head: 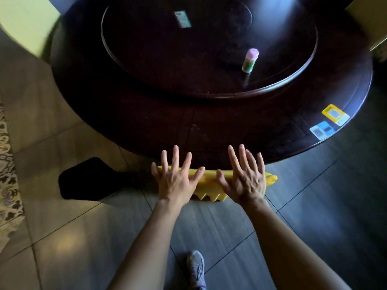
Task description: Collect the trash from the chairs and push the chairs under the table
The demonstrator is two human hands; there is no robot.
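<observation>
Both hands are seen spread flat, fingers splayed and nothing gripped. The left hand (176,178) and right hand (245,178) are laid palm-down side by side on the top edge of a yellow chair back (209,183), which is tucked against the rim of the dark round table (146,122); only a strip of yellow cover is visible between and just beyond the thumbs, with a scalloped fringe below the palms. Fingertips of both hands are pointed over the table rim; whether they touch the table cannot be told. Beyond the fingertips, a raised turntable (167,76) is seen carrying a pink-capped green bottle (250,59) and a small pale packet (182,18). Further right of the right-hand fingers, a yellow packet (335,114) and a blue packet (321,130) are lying near the table edge. Left of the left-hand fingers, a dark table foot (88,178) is resting on the tiled floor (62,237). Below the wrists, a grey shoe (195,268) is visible.
</observation>
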